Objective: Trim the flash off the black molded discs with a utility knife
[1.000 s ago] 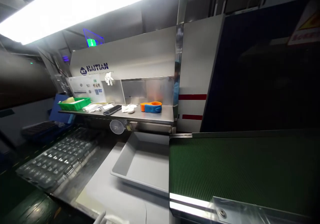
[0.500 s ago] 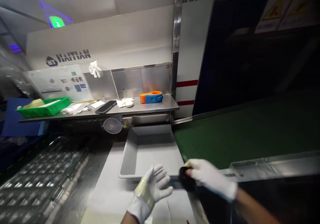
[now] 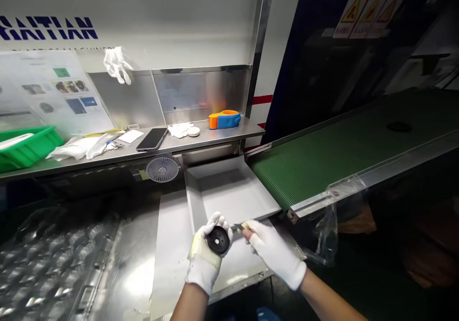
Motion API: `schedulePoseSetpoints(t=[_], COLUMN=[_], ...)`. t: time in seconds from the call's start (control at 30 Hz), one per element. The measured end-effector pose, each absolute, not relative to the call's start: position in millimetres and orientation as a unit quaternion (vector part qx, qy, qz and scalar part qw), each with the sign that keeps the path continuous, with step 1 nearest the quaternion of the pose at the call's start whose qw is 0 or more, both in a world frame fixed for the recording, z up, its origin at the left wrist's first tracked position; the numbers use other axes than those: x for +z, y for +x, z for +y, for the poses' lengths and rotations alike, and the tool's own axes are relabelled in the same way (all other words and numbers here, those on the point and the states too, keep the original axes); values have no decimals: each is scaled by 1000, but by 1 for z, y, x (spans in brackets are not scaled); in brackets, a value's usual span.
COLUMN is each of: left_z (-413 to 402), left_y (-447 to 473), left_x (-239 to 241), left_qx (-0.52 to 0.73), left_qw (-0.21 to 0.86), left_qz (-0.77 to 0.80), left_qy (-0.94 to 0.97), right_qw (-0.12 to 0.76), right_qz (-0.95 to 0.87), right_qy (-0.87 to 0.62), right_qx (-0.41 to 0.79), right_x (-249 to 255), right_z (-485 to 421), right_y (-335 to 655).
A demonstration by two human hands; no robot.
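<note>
While left fingers [image 3: 216, 221] grip a round black disc [image 3: 211, 240], center holed, right fingers [image 3: 251, 234] pinch a small blade [image 3: 236, 227]

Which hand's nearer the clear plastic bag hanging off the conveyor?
Right. The right hand is left of the clear plastic bag, not touching it. The left hand is farther off, past the right hand, holding a black round part.

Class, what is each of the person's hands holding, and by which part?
The left hand grips a black moulded disc by its rim. The right hand pinches the handle of a small blade between thumb and fingers.
</note>
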State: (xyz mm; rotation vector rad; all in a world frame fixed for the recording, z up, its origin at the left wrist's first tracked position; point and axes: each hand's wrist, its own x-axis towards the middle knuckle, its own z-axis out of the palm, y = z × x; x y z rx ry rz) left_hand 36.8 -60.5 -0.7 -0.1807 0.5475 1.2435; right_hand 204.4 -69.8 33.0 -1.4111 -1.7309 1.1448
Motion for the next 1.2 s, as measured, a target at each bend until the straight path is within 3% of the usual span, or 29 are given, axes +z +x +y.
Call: schedulePoseSetpoints(t=[0.1,0.27,0.5,0.7,1.0,1.07,1.2], left_z=[-60,-69,-98,-102,-105,-106,-108], left_y=[40,73,124,140,152,149,134], left_x=[9,25,19,22,25,22,20], left_qx=[625,638,677,693,736,725,618], left_qw=[734,725,655,649,588,597,713], left_qz=[257,260,326,287,296,310,306], left_qy=[-57,3,78,132,160,147,127], right_qw=[291,278,289,280,278,278,277], right_qz=[-648,-717,-726,-732,-735,-741,-747], right_qy=[-542,-555,-552,-575,-569,-560,-548], right_qx=[449,317,291,232,243,244,256], right_x=[20,13,13,7,10,10,9], right_z=[-87,-107,-117,-126,-139,-140,-138], right_y=[198,212,243,255,250,251,255])
